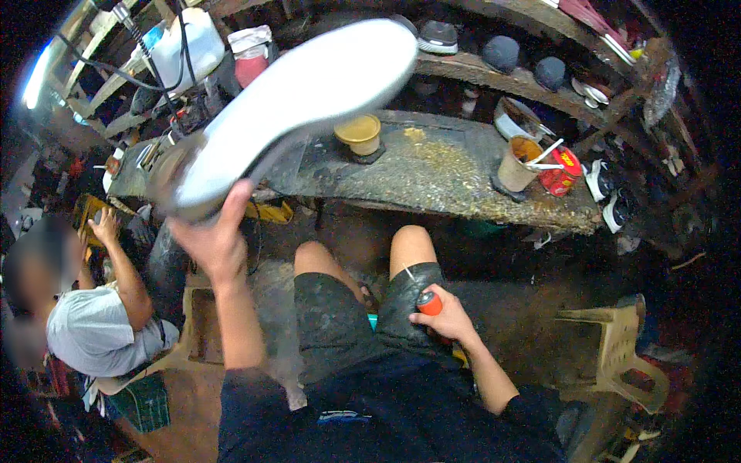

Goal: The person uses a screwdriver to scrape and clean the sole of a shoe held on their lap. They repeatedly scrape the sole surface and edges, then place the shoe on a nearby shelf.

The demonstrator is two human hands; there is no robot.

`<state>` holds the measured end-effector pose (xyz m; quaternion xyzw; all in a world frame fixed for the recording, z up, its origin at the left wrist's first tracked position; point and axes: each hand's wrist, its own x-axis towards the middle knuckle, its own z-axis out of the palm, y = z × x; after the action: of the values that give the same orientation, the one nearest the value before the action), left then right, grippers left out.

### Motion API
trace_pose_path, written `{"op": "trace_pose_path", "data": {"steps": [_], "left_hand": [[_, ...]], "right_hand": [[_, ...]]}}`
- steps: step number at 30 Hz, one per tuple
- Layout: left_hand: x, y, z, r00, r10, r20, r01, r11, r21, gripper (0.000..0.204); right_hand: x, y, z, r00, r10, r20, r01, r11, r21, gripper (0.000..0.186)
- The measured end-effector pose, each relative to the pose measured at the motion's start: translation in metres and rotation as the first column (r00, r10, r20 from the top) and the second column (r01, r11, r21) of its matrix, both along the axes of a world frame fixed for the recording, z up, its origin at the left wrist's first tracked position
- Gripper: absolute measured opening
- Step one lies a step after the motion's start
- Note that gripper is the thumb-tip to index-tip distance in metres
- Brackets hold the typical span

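Raised at the upper left, my left hand (218, 243) grips a shoe by one end. Its broad white sole (309, 81) faces me, slightly blurred, and hides most of the upper. Over my right thigh, my right hand (450, 315) is closed around the orange and black handle of a screwdriver-like tool (430, 302). A thin pale shaft points up and away from that handle; its exact tip shape is too small to tell. The shoe and the tool are well apart.
Ahead stands a worn workbench (309, 171) bearing a yellow-topped tub (358, 135), a cup with sticks (515, 166), a red can (562, 173) and a bowl (505, 122). A shelf (463, 68) runs behind. A co-worker (96, 324) sits at left; a plastic chair (617, 339) stands right.
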<state>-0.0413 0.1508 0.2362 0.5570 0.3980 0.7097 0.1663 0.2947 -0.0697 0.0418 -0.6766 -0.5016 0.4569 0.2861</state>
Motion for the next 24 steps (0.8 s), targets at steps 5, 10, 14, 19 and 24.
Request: {"op": "trace_pose_path", "data": {"steps": [5, 10, 14, 19, 24], "left_hand": [[0.134, 0.135, -0.017, 0.914, 0.383, 0.137, -0.396, 0.914, 0.088, 0.095], [0.212, 0.254, -0.016, 0.856, 0.497, 0.143, -0.507, 0.861, 0.04, 0.108], [0.263, 0.29, -0.009, 0.751, 0.55, -0.365, -0.654, 0.696, -0.297, 0.129], [0.348, 0.239, -0.01, 0.755, 0.534, -0.379, -0.465, 0.845, 0.264, 0.137], [0.391, 0.23, 0.01, 0.791, 0.04, -0.61, -0.252, 0.931, -0.265, 0.11]], "right_hand": [[-0.004, -0.002, -0.008, 0.998, -0.034, 0.053, 0.034, 0.999, 0.002, 0.062], [-0.002, -0.007, -0.015, 0.99, -0.041, 0.138, 0.038, 0.999, 0.023, 0.066], [0.006, -0.01, -0.015, 0.993, -0.072, 0.098, 0.07, 0.997, 0.024, 0.066], [0.008, -0.008, -0.014, 0.994, -0.038, 0.099, 0.036, 0.999, 0.021, 0.068], [0.005, -0.012, -0.023, 0.993, -0.068, 0.1, 0.07, 0.997, -0.014, 0.069]]}}
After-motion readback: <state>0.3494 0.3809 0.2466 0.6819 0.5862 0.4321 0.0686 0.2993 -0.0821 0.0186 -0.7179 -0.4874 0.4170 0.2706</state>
